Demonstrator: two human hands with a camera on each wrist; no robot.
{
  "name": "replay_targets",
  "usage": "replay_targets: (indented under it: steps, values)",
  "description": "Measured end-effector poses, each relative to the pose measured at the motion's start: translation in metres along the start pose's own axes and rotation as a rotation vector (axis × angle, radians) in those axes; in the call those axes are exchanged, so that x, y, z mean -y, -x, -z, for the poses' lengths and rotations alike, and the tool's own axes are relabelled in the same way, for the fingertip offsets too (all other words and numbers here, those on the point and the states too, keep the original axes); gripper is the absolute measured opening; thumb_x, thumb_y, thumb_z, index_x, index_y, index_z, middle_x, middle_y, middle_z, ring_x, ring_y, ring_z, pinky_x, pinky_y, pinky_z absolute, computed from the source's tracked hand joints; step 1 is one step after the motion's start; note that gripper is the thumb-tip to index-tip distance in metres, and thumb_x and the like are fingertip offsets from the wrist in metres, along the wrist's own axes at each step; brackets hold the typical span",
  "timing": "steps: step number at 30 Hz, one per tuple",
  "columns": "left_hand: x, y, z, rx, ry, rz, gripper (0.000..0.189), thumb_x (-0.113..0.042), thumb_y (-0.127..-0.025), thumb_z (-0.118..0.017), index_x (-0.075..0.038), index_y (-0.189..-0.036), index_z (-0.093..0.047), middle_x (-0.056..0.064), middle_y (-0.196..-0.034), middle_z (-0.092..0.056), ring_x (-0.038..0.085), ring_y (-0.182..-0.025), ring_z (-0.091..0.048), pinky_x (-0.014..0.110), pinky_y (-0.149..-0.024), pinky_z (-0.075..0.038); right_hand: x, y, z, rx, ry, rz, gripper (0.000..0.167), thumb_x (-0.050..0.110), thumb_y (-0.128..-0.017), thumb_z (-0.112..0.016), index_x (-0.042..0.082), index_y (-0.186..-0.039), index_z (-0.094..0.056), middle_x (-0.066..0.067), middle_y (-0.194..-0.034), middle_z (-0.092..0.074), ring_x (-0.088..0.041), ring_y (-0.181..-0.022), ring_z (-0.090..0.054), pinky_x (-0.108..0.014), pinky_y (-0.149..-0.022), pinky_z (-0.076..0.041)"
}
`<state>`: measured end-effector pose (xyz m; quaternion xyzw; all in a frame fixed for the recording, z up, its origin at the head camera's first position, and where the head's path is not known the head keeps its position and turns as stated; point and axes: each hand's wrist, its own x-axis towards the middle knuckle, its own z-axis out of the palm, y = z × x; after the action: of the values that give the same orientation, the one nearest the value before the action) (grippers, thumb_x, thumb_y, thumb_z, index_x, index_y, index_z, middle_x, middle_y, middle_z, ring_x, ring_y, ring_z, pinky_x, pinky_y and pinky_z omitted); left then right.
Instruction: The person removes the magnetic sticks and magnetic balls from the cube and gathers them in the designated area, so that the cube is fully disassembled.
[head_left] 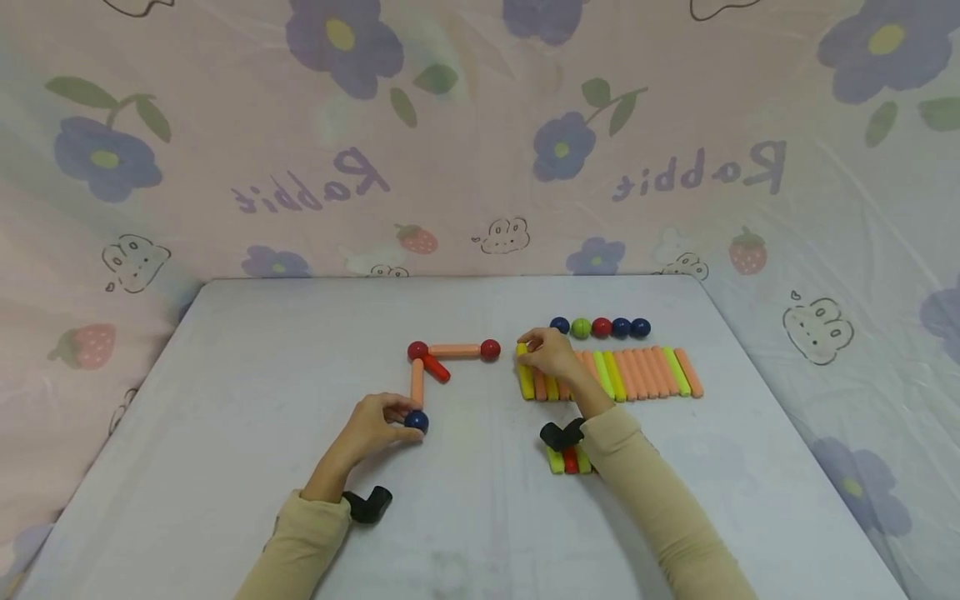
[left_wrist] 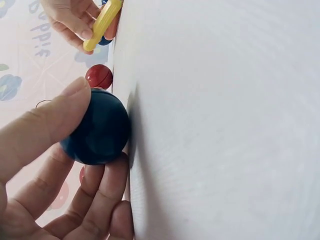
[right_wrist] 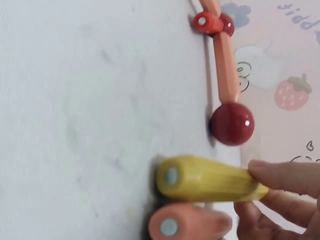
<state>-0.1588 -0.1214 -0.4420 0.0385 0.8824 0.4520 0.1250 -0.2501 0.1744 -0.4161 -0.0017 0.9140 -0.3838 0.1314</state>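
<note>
My left hand (head_left: 375, 425) holds a blue ball (head_left: 416, 422) between thumb and fingers. The ball meets the near end of a salmon stick (head_left: 417, 383), whose far end meets a red ball (head_left: 417, 351). From that red ball a short red stick (head_left: 437, 369) slants off, and another salmon stick (head_left: 454, 351) runs right to a second red ball (head_left: 490, 350). My right hand (head_left: 552, 353) pinches the far end of a yellow stick (right_wrist: 207, 179) at the left of a row. Pale round discs show on the near ends of this stick and its salmon neighbour (right_wrist: 187, 221) in the right wrist view.
A row of salmon, yellow and green sticks (head_left: 645, 372) extends to the right under my right forearm. Behind it lie several blue, green and red balls (head_left: 602, 327). Shorter green and red sticks (head_left: 571, 461) sit nearer, partly hidden by the right sleeve. Patterned cloth surrounds the white table (head_left: 247, 358).
</note>
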Motion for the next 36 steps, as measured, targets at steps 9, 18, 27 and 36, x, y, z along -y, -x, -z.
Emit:
replay_targets:
  steps: [9, 18, 27, 36]
  values:
    - [-0.001, 0.000, 0.001, 0.007, 0.013, -0.016, 0.037, -0.008, -0.073, -0.082, -0.004, -0.107, -0.071, 0.013, -0.100, -0.069, 0.018, -0.091, -0.064, 0.032, -0.082, -0.054, -0.006, -0.011, 0.003, 0.035, 0.114, -0.053, 0.039, 0.020, -0.086, -0.070, 0.004, -0.121, -0.065, -0.023, -0.128, -0.058, -0.032, -0.111, -0.054, -0.044, -0.100, -0.048]
    - [0.001, -0.001, 0.003, 0.019, 0.026, -0.057, 0.038, -0.009, -0.073, -0.082, -0.002, -0.108, -0.070, 0.015, -0.101, -0.070, 0.019, -0.091, -0.066, 0.029, -0.080, -0.054, 0.000, -0.009, 0.003, 0.010, 0.169, 0.021, 0.039, 0.019, -0.087, -0.069, 0.003, -0.123, -0.063, -0.024, -0.124, -0.060, -0.032, -0.106, -0.058, -0.040, -0.092, -0.052]
    - [0.001, 0.000, 0.003, 0.017, 0.019, -0.049, 0.038, -0.009, -0.073, -0.083, -0.002, -0.108, -0.070, 0.015, -0.100, -0.070, 0.019, -0.090, -0.065, 0.033, -0.082, -0.054, 0.026, 0.008, -0.025, -0.014, 0.033, 0.124, 0.032, 0.013, -0.086, -0.070, 0.001, -0.115, -0.065, -0.011, -0.090, -0.060, -0.018, -0.077, -0.051, -0.019, -0.061, -0.037]
    - [0.002, -0.001, 0.002, 0.019, 0.021, -0.049, 0.038, -0.009, -0.073, -0.083, -0.001, -0.108, -0.070, 0.015, -0.101, -0.071, 0.019, -0.090, -0.066, 0.033, -0.081, -0.055, 0.050, 0.013, -0.073, -0.017, 0.040, 0.303, 0.032, 0.009, -0.087, -0.068, 0.003, -0.118, -0.065, -0.017, -0.105, -0.070, -0.028, -0.093, -0.067, -0.032, -0.079, -0.058]
